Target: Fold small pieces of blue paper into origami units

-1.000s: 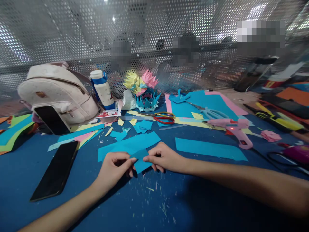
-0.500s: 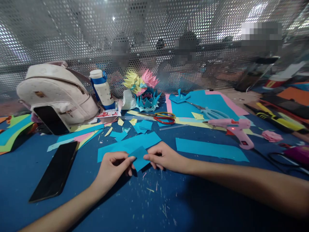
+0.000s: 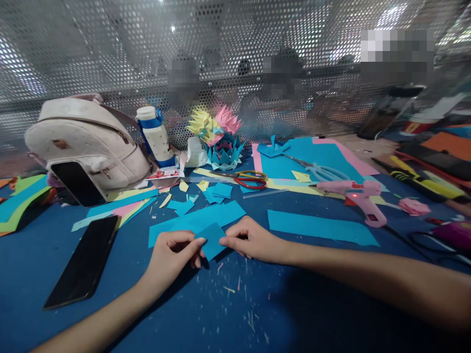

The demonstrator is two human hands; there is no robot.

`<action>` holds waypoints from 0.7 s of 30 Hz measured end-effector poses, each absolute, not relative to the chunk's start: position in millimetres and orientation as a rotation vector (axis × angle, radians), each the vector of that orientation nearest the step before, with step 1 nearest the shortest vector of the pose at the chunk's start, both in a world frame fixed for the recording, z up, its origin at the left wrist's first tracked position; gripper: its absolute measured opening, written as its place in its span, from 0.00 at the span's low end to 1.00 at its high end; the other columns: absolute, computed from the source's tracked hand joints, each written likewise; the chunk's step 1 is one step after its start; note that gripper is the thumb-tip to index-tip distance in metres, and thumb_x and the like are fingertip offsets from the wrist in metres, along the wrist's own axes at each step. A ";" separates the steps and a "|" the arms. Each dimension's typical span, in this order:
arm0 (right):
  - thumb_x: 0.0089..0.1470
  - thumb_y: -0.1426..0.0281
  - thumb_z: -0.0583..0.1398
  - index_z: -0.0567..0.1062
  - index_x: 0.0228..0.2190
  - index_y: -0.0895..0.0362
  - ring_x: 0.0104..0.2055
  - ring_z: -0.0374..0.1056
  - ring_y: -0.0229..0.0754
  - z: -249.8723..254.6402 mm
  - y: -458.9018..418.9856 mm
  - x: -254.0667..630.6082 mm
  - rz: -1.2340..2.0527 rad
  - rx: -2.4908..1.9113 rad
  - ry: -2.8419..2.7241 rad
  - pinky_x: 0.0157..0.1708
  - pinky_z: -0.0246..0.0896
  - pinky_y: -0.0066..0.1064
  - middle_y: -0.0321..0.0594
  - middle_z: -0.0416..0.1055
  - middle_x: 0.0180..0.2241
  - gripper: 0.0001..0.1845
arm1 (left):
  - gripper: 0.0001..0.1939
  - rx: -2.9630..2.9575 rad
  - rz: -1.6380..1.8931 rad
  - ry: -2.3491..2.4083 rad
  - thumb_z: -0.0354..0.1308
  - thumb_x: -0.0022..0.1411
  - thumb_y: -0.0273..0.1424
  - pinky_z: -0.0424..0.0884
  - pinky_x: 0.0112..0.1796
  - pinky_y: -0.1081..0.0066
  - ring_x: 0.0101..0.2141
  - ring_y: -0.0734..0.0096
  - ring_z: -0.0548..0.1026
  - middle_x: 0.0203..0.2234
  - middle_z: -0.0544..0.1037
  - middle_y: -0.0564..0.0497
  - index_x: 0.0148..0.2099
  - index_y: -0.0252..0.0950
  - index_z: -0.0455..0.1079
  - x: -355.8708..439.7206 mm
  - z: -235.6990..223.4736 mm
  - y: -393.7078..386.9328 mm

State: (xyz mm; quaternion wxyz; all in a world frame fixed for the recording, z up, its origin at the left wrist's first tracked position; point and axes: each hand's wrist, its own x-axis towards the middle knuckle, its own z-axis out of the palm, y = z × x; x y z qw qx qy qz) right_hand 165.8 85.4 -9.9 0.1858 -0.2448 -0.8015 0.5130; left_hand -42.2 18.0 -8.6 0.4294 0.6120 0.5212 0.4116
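Observation:
A small square of blue paper (image 3: 211,241) is pinched between my two hands, just above the blue table. My left hand (image 3: 175,250) grips its left corner with thumb and fingers. At the right corner, my right hand (image 3: 253,240) holds it the same way. Right behind the square lies a wide blue paper strip (image 3: 198,217). Another blue strip (image 3: 320,227) rests to the right of my right hand. Small blue paper pieces (image 3: 218,191) are scattered beyond them.
Farther back are red-and-yellow-handled scissors (image 3: 253,179), light-blue scissors (image 3: 326,171), a pink glue gun (image 3: 362,196) with its cord, and folded paper flowers (image 3: 224,152). On the left lie a dark phone (image 3: 86,260), a second phone (image 3: 78,184), a backpack (image 3: 84,132) and a bottle (image 3: 154,135).
The fingers of my right hand have curled in slightly at the paper's corner. Otherwise the hands and the paper square stay almost in the same place.

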 end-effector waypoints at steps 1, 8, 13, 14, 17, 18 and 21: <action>0.59 0.57 0.54 0.61 0.13 0.59 0.15 0.52 0.29 -9.8 85.2 166.0 1.453 -0.681 -2.256 0.18 0.47 0.23 0.30 0.56 0.11 0.29 | 0.19 1.532 1.027 1.301 0.58 0.62 0.35 0.66 0.22 0.75 0.17 0.74 0.70 0.12 0.74 0.51 0.20 0.35 0.73 -42.3 -8.7 17.7; 0.60 0.57 0.54 0.69 0.17 0.60 0.14 0.57 0.29 -9.5 83.8 165.9 1.459 -0.695 -2.287 0.19 0.53 0.21 0.31 0.62 0.12 0.26 | 0.19 1.596 1.013 1.308 0.57 0.62 0.34 0.65 0.21 0.75 0.17 0.73 0.70 0.13 0.73 0.51 0.19 0.35 0.73 -41.5 -8.2 16.1; 0.60 0.56 0.53 0.66 0.13 0.59 0.17 0.62 0.31 -10.8 84.6 166.0 1.339 -0.665 -2.369 0.20 0.54 0.21 0.34 0.64 0.12 0.30 | 0.20 1.731 0.978 1.286 0.57 0.62 0.33 0.64 0.22 0.74 0.18 0.73 0.71 0.14 0.74 0.50 0.18 0.35 0.72 -39.2 -8.0 13.7; 0.61 0.56 0.52 0.65 0.12 0.59 0.17 0.62 0.31 -11.1 84.8 166.2 1.315 -0.661 -2.379 0.21 0.55 0.22 0.34 0.64 0.12 0.31 | 0.20 1.746 0.972 1.281 0.57 0.62 0.33 0.64 0.22 0.74 0.18 0.73 0.71 0.14 0.74 0.50 0.19 0.35 0.72 -38.9 -8.0 13.3; 0.63 0.58 0.49 0.65 0.12 0.59 0.17 0.60 0.31 -11.7 84.9 166.1 1.261 -0.652 -2.387 0.23 0.55 0.23 0.35 0.65 0.13 0.31 | 0.19 1.764 0.953 1.263 0.56 0.62 0.32 0.65 0.22 0.74 0.18 0.73 0.71 0.14 0.74 0.50 0.19 0.35 0.72 -38.3 -7.7 12.8; 0.63 0.58 0.49 0.65 0.13 0.59 0.17 0.60 0.31 -11.6 84.7 165.8 1.263 -0.653 -2.377 0.24 0.55 0.23 0.35 0.65 0.13 0.30 | 0.19 1.766 0.947 1.259 0.56 0.62 0.32 0.65 0.22 0.74 0.18 0.73 0.71 0.14 0.74 0.50 0.19 0.35 0.72 -38.1 -7.5 12.8; 0.62 0.59 0.52 0.64 0.19 0.58 0.17 0.61 0.31 -10.4 83.8 164.4 1.342 -0.685 -2.298 0.22 0.54 0.22 0.31 0.63 0.14 0.23 | 0.19 1.774 0.932 1.256 0.56 0.63 0.32 0.65 0.23 0.74 0.19 0.73 0.72 0.15 0.74 0.50 0.19 0.35 0.72 -37.3 -7.2 13.1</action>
